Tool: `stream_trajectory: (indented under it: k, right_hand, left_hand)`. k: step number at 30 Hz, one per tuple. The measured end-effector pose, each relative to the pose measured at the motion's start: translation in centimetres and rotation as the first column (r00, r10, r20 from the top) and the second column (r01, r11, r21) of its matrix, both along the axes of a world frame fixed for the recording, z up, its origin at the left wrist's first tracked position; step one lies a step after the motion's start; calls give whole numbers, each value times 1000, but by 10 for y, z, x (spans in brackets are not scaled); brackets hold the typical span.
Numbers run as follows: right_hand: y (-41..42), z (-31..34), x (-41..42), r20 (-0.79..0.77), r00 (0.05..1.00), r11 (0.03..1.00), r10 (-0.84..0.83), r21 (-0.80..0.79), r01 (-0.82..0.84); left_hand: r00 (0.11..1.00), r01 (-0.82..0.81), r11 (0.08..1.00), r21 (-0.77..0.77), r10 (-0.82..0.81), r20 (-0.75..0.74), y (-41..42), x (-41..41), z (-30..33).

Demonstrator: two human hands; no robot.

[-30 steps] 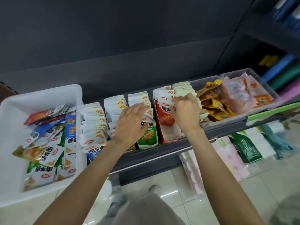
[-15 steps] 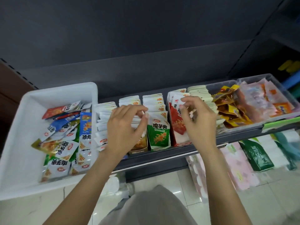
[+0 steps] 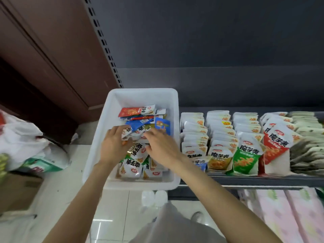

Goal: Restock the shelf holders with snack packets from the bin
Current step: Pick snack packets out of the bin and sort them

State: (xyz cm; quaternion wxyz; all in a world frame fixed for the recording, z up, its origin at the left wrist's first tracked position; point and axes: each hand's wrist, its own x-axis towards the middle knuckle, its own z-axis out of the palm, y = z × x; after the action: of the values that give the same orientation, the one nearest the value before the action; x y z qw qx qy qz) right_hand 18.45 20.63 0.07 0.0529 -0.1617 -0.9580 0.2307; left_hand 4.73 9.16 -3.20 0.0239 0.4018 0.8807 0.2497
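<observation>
Packets (image 3: pixel 135 156) lie heaped in the bin (image 3: pixel 112 109), left of the full-looking holders (image 3: pixel 219 137). Left hand (image 3: pixel 114 146) and right hand (image 3: pixel 161 148) are laid over the heap, fingers loosely spread, probably sorting. No grasp can be confirmed under the palms.

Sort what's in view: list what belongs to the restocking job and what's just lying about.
Job:
white bin
loose snack packets
shelf holders
left hand and right hand, both on the packets

Lying about:
white plastic bag
cardboard box
pink packs below the shelf
</observation>
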Motion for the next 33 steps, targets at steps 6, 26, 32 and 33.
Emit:
stream_trajectory:
  k: [6,26,32,33]
  right_hand:
    - [4,-59,-70,341,926,981,-159,157,111]
    - [-2,11,-19,-254,692,535,-675,-815,223]
    - [-13,28,16,-171,720,423,-673,-887,184]
    - [-12,32,25,-215,656,425,-724,-888,178]
  left_hand:
    - [997,45,962,-269,-28,69,24,-34,-25]
    - [653,-224,866,448,-208,728,-6,-26,49]
    - [486,-336,789,515,-324,812,19,41,69]
    - [496,-310,789,530,-341,799,23,53,72]
